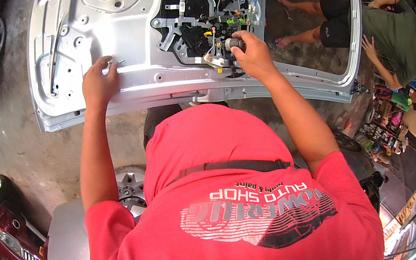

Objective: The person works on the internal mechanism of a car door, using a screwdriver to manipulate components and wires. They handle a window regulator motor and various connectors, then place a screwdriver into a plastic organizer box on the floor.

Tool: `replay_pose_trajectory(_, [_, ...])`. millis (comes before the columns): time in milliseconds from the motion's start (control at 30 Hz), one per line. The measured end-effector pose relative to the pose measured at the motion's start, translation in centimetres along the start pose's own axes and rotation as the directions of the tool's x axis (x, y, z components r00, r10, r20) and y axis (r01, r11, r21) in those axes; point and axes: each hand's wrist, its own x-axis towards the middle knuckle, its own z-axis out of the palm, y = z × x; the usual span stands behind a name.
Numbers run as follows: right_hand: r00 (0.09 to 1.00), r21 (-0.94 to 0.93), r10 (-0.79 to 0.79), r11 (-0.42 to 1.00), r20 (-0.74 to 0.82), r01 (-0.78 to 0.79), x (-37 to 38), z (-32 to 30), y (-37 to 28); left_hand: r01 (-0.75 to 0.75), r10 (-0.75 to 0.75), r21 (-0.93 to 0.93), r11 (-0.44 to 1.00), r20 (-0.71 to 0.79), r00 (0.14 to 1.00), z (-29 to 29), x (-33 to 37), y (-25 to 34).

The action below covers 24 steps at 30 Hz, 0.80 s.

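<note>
A bare silver car door (137, 59) lies flat in front of me. My left hand (98, 84) is over its left part, thumb and fingers closed on small metal pieces that look like screws (120, 61). My right hand (256, 57) grips a short, dark cylindrical object with a pale band (232, 44); its kind is unclear. This object is over the lower right of the door's inner mechanism (195, 17), a black and metal assembly with wiring and yellow, green and orange clips. Whether it touches the assembly cannot be made out.
The door's window frame (354, 14) extends to the right. Beyond it a person in a green shirt (393, 30) rests a hand near the frame. A box of bottles and supplies (383, 121) stands at right. A red car (13, 237) and a silver car (68, 244) stand behind me.
</note>
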Motion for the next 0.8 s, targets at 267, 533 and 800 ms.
replay_pose_trajectory(267, [1.000, -0.058, 0.021, 0.998, -0.022, -0.022, 0.1, 0.3, -0.4, -0.055, 0.053, -0.018, 0.998, -0.091, 0.994, -0.3, 0.1, 0.7])
replay_pose_trajectory(533, [0.998, -0.214, 0.030, 0.977, 0.056, -0.018, 1.0, -0.3, -2.3, -0.083, 0.077, -0.048, 0.995, -0.103, 0.992, -0.8, 0.0, 2.2])
replay_pose_trajectory(800, [0.980, -0.431, 0.181, 0.893, 0.078, -0.131, 1.3, 0.0, -4.0, -0.068, 0.062, -0.046, 0.997, -0.125, 0.990, -0.6, -0.5, 2.1])
